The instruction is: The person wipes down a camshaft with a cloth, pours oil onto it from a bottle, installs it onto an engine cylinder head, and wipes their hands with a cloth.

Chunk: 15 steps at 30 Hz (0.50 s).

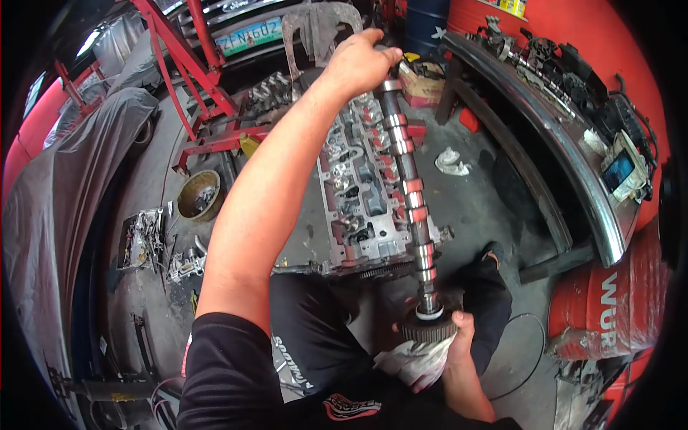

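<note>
A long camshaft slants across the view, with a toothed gear at its lower end. My right hand holds that gear end, with a crumpled white cloth under it. Up at the far end of the shaft is my left hand, its thumb and fingers closed around the tip, partly hidden. Behind and left of the shaft lies a metal cylinder head with open valve recesses.
A metal bowl and a tray of tools are on the floor at left. Red stand legs rise behind them. At right are a metal-edged bench and a red drum. A white rag lies on the floor.
</note>
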Each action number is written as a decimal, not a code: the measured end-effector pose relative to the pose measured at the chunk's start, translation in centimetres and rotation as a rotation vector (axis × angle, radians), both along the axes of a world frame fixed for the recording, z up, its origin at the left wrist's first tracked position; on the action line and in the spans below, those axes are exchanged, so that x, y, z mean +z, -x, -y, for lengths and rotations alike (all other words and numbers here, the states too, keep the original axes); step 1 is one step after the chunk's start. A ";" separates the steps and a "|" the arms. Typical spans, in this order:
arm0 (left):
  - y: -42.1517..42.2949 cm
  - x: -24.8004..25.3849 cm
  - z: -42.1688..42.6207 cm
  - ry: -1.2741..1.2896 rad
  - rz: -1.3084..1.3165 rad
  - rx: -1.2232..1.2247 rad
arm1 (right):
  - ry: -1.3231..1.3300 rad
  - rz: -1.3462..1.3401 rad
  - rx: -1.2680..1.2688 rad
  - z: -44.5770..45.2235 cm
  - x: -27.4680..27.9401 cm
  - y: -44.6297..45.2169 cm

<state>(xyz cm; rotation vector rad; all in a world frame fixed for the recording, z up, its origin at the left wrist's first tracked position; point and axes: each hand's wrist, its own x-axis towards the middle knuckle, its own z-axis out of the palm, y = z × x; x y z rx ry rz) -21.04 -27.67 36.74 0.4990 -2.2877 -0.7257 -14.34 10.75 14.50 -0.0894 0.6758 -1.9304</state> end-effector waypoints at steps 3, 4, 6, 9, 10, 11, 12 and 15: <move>2.1 -1.6 1.1 0.050 0.029 0.060 | -0.074 -0.017 -0.038 0.3 0.7 0.6; 2.7 -1.9 1.5 -0.011 0.038 0.034 | -0.081 -0.027 -0.023 0.5 0.9 1.2; 4.8 -3.3 3.4 -0.103 0.012 -0.036 | -0.136 -0.070 0.009 0.8 2.1 1.9; 7.0 -4.3 4.4 -0.296 -0.060 -0.054 | -0.219 -0.076 0.029 1.9 4.4 3.0; 7.7 -4.5 4.7 -0.326 -0.090 -0.038 | -0.252 -0.030 0.011 2.1 4.7 3.3; 8.0 -4.4 5.1 -0.398 -0.010 -0.099 | -0.279 -0.021 0.012 2.4 5.3 3.6; 8.3 -4.7 5.3 -0.457 -0.004 -0.144 | -0.302 -0.015 0.016 2.8 5.8 3.8; 8.1 -5.6 5.2 -0.438 0.032 -0.156 | -0.346 0.007 -0.024 4.3 6.5 3.8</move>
